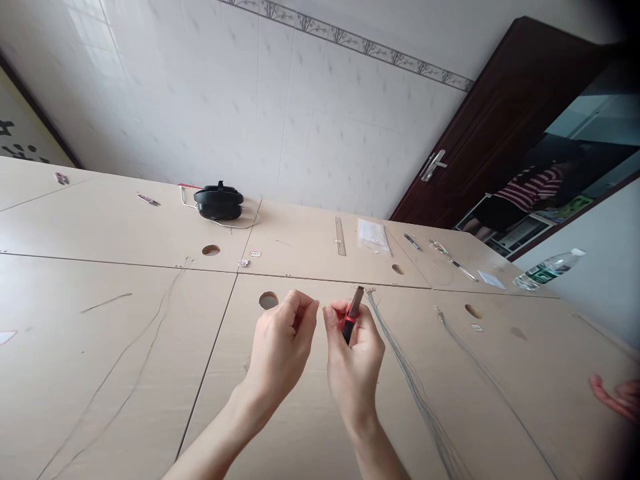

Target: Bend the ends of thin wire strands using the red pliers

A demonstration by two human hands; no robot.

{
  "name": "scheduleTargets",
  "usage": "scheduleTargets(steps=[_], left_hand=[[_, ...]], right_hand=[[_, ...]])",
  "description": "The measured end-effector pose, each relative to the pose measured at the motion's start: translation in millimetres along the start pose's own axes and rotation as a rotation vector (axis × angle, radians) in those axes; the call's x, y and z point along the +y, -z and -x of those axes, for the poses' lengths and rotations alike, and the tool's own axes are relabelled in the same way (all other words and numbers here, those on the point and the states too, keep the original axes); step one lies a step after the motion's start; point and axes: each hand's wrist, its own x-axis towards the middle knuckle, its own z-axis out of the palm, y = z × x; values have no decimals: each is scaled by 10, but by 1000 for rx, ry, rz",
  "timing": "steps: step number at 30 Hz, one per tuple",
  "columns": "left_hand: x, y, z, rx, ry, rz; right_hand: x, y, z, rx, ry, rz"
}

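My left hand (287, 337) is closed in a pinch near the middle of the view; what its fingertips hold is too small to name. Close beside it on the right, my right hand (354, 353) is wrapped round a red and black tool (353, 313) with a dark flat tip pointing up. Its thumb and forefinger are also pinched, facing the left fingertips across a small gap. Just right of that hand, a bundle of thin grey wires (407, 373) runs down the light wooden table (295, 440).
Another wire bundle (480, 363) lies further right, with a person's hand (617, 397) at the right edge. Behind are black headphones (219, 202), a ruler (341, 237), a plastic bag (373, 237), pens and a bottle (549, 270). Loose wires (145, 340) lie left. Another person (525, 190) is beyond the doorway.
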Motion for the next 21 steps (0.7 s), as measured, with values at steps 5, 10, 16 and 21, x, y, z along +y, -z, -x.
scheduleTargets(steps=[5, 10, 16, 21], left_hand=[[28, 20, -12, -95, 3, -92], [93, 78, -16, -192, 13, -109], [87, 126, -48, -259, 36, -149], [63, 144, -71, -270, 19, -54]], right_hand=[[-5, 73, -77, -70, 63, 94], [-16, 117, -197, -181, 59, 119], [-42, 158, -263, -312, 29, 129], [-57, 176, -274, -291, 16, 74]])
